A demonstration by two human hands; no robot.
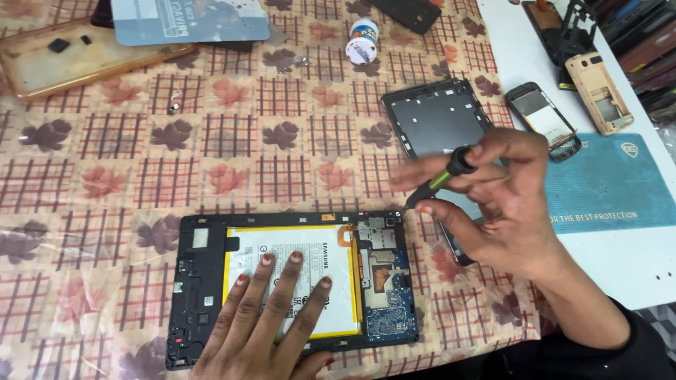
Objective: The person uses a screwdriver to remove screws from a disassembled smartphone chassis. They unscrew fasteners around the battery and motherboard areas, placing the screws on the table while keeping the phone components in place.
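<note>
1. Lying near and centre on the table: opened tablet (292, 285), back off, white battery and blue circuit board showing.
2. Pressing flat on the battery with fingers spread: left hand (271, 320).
3. Pinching a green-and-black screwdriver (438, 179) between fingertips, tip touching the tablet's far right corner: right hand (493, 211).
4. Resting just beyond: removed dark back cover (436, 119).
5. Covering the surface: checked, leaf-patterned tablecloth (211, 141).
6. Sitting farther off: white bottle (362, 42); to the right, teal mat (612, 183) and small phone parts (598, 91).

Left hand (271, 320) flat on opened tablet (292, 285) — right hand (493, 204) grips screwdriver (440, 177)
</note>
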